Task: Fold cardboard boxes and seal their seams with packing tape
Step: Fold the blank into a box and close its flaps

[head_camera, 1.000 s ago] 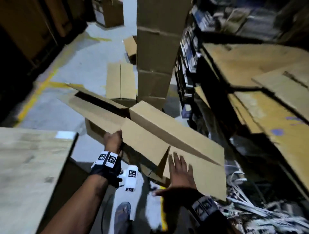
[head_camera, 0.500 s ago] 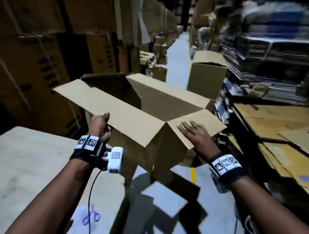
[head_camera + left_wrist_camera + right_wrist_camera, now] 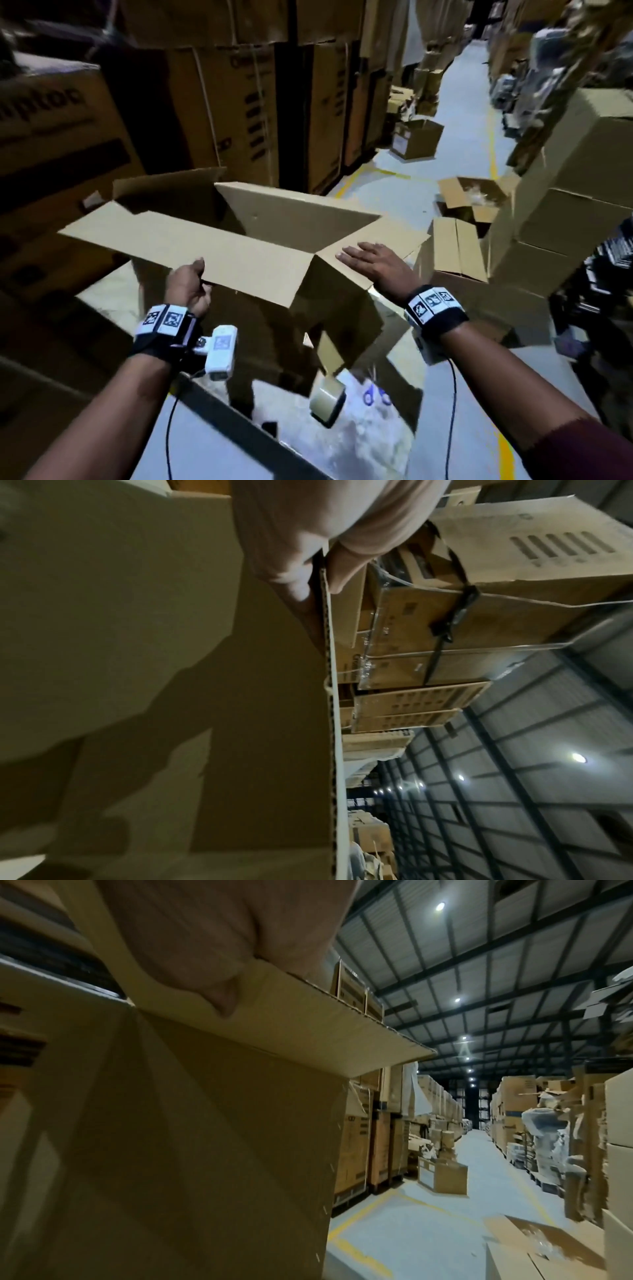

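Warehouse aisle, stacked cartons behind: my left hand pinches the near long flap of the open box standing on the bench; my right hand lies flat, fingers straight, on the short flap, whose fold runs away from me.

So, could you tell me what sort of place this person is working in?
Most likely a warehouse. Tall stacks of cartons line a long aisle with yellow floor lines, under a high metal roof. The left hand and right hand hold an open box.
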A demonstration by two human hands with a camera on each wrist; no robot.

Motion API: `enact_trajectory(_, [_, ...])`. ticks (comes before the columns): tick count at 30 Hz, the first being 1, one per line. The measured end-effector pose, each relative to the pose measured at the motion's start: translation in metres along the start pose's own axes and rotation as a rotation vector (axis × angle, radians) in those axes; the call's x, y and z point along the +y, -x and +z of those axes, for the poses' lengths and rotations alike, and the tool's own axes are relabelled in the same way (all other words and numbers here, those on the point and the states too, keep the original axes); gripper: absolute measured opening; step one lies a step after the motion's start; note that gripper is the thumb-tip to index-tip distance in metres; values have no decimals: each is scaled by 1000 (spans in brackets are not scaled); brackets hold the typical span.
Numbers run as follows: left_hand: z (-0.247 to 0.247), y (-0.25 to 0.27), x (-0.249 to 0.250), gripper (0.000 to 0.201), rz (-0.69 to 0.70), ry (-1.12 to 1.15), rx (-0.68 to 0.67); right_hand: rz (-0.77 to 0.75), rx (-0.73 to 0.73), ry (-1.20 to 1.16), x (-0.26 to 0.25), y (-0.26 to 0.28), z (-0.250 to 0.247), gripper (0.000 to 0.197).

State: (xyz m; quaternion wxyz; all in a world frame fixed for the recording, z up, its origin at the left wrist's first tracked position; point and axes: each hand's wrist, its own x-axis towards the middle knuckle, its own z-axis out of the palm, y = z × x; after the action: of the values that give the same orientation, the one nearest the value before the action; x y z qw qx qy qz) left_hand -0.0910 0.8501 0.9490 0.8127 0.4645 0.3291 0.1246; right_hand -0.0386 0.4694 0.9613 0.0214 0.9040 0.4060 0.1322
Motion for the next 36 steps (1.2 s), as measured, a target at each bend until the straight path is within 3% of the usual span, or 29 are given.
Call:
enact_trajectory(6, [-31,-54,-14,21,-110,-8,37,5,-114,28,-15,-55,41,61])
enact_trajectory(10, [-40,-104,-20,35,-142,-185,26,-22,-172,34,-15,-71,76,65])
enact_trajectory(14, [-35,-142,-23,27,-139,-409,54,-14,-206,46,-18,-95,89,67])
enact_trajectory(15, [-32,-154,-22,36,-139,-502,79,-17,-214,64,-21,-102,87,67])
enact_trajectory(17, [-32,-177,-18,91,-132,-770,154,-36,-220,107,-16,-121,80,66])
enact_trajectory(18, [-32,-188,-13,117,-85,-916,180,-34,-219,137,-11,-131,77,64])
enact_trajectory(19, [-32,-199,-8,129,31,-1077,168,-27,-224,172,-7,-139,76,60])
enact_trajectory(21, [-24,-221,3,120,405,-1455,9,-24,-229,223,4,-147,79,61])
enact_trajectory(23, [-12,-247,13,91,728,-1745,-311,1,-220,176,11,-156,76,71])
enact_trajectory(25, [1,-262,20,77,799,-1816,-624,53,-255,88,10,-166,70,77])
enact_trajectory(29, [20,-277,20,89,935,-1735,-924,247,-439,5,-5,-184,42,62])
enact_trajectory(31, [20,-276,17,89,990,-1699,-1029,317,-497,22,-20,-195,29,51])
enact_trajectory(33, [15,-267,13,72,1062,-1684,-1128,426,-539,9,-38,-208,19,42])
enact_trajectory(36, [0,-247,4,52,1192,-1575,-1169,606,-546,-72,-65,-221,16,45])
